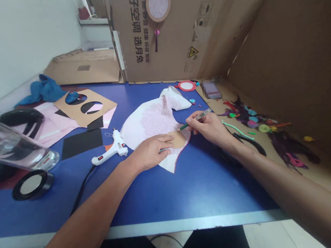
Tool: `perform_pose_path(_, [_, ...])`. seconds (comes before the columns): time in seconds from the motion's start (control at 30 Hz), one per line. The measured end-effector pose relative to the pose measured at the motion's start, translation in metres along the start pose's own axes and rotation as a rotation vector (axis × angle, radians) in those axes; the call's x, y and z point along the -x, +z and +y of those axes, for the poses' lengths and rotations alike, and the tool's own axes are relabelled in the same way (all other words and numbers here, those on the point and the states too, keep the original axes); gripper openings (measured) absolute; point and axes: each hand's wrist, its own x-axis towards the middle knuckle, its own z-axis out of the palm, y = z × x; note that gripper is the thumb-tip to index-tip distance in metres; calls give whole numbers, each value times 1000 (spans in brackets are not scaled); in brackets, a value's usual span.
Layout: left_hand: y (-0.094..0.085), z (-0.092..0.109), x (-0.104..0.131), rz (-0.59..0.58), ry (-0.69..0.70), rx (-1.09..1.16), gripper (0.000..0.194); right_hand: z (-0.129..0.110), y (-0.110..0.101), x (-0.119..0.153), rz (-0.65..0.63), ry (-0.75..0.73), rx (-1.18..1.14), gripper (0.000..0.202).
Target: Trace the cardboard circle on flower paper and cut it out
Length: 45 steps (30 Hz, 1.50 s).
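My left hand lies with its fingers stretched out, pressing a tan cardboard disc onto a piece of pale, patterned fabric. Part of the disc is hidden under those fingers. A green pencil is held in my right hand, its tip at the disc's upper edge. The fabric has an irregular cut outline, and its far end is folded up. Left of the fabric, a white hot glue gun rests on the blue table.
Scissors with black handles lie partly under my right forearm. Small colourful trinkets and tassels spread along the right. At left are a glass bottle, a round black-rimmed object and cardboard with round holes. Cardboard walls stand behind.
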Motion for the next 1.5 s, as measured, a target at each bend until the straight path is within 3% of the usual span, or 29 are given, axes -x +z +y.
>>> perform_pose_path(0.57, [2, -2, -1, -6, -2, -11, 36, -2, -9, 26, 16, 22, 22, 32])
perform_pose_path(0.77, [2, -1, -1, 16, 26, -31, 33, -5, -10, 36, 9, -68, 142, 31])
perform_pose_path(1.0, [2, 0, -1, 26, 26, -23, 32, -9, -6, 36, -9, -141, 181, 30])
perform_pose_path(1.5, [2, 0, 0, 22, 13, -36, 34, -6, -6, 36, -29, -141, 170, 27])
